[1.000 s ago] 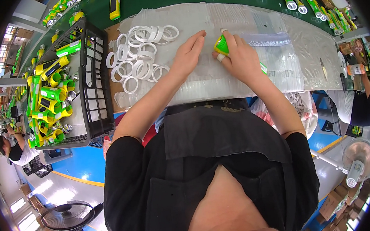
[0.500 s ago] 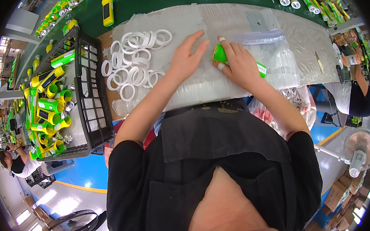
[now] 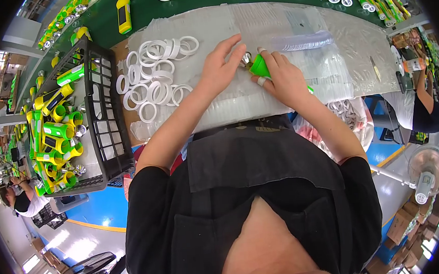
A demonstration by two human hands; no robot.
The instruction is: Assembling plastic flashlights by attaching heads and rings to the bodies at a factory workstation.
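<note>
Green flashlight body (image 3: 259, 66): under right hand (image 3: 285, 74), over the plastic-covered work surface (image 3: 212, 28), wide open end toward the left hand (image 3: 220, 65). Right fingers curled round it, thumb below; grip tightness can't tell. Shiny reflector (image 3: 246, 59) at the open end, just beside the left fingertips; contact can't tell. Left thumb and fingers well apart, no firm pinch visible.

Risks: reflector looks loosely supported, so could tip or drop if the body tilts; any wire behind it is hidden and could snag or pull. Fingertip on the shiny face could smudge it. Body could roll on the slick plastic if the right grip loosens.

Outward: white rings (image 3: 160, 92) heaped loosely near left forearm; a sweeping elbow could scatter them. Row of clear plastic discs (image 3: 304, 42) beyond right hand, could topple if knocked. Knife-like tool (image 3: 375, 69) lies farther right, a cut risk on a blind reach. Black crate (image 3: 106, 109) at left, heaped with flashlight bodies (image 3: 58, 129); top ones could slide.
</note>
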